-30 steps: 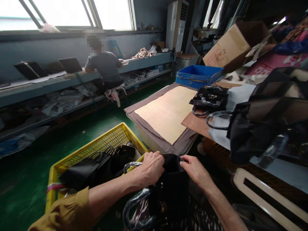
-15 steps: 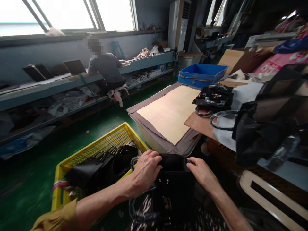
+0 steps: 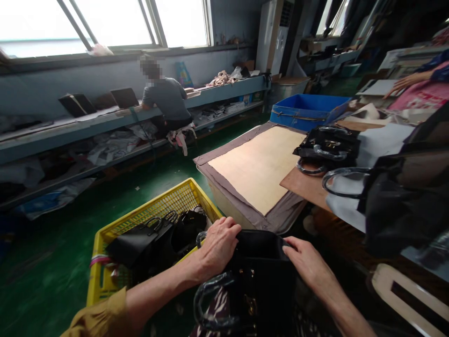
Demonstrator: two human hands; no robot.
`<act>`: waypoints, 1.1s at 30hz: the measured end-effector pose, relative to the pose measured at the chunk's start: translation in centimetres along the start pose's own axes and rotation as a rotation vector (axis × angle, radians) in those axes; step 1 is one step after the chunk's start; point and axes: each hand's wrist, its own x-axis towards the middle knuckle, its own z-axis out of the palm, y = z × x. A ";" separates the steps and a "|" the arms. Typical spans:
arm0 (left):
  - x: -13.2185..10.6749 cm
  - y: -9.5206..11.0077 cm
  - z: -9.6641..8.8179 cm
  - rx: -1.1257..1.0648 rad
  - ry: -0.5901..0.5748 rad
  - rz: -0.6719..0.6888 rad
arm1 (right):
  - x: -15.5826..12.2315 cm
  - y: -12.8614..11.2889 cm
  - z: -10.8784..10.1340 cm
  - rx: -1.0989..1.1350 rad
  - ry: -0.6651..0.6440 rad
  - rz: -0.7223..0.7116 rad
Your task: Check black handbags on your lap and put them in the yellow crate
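Your left hand (image 3: 220,244) has its fingers closed on the left edge of the black bag's (image 3: 268,288) mouth, while your right hand (image 3: 308,262) pinches the opposite edge. The bag is upright right in front of you, mouth gaping, a wrapped handle (image 3: 198,302) drooping below your left wrist, the yellow basket (image 3: 142,207) to its left

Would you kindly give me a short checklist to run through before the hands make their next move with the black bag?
1. Left hand gripping the rim: ok.
2. Right hand gripping the opposite side: ok.
3. Black bag open at the mouth: ok.
4. Front handle outside the mouth: ok, it loops down in front.
5. Bag's inside bare: cannot tell, too dark.
6. Yellow basket free of bags: not ok, black bags lie inside.
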 end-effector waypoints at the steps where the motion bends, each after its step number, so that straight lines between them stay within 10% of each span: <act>1: 0.3 0.0 0.1 0.021 -0.016 -0.002 | 0.0 0.0 0.0 -0.003 0.000 0.000; 16: 0.8 -0.1 1.2 -0.066 -0.006 -0.028 | -0.3 -1.3 -0.2 -0.036 0.017 -0.021; 22: 0.0 0.8 1.5 -0.416 -0.032 0.332 | 0.0 -1.3 0.5 -0.128 0.117 0.054; 33: 2.6 -0.5 0.8 0.151 -0.122 0.376 | -0.4 -2.6 0.5 -0.202 0.101 0.047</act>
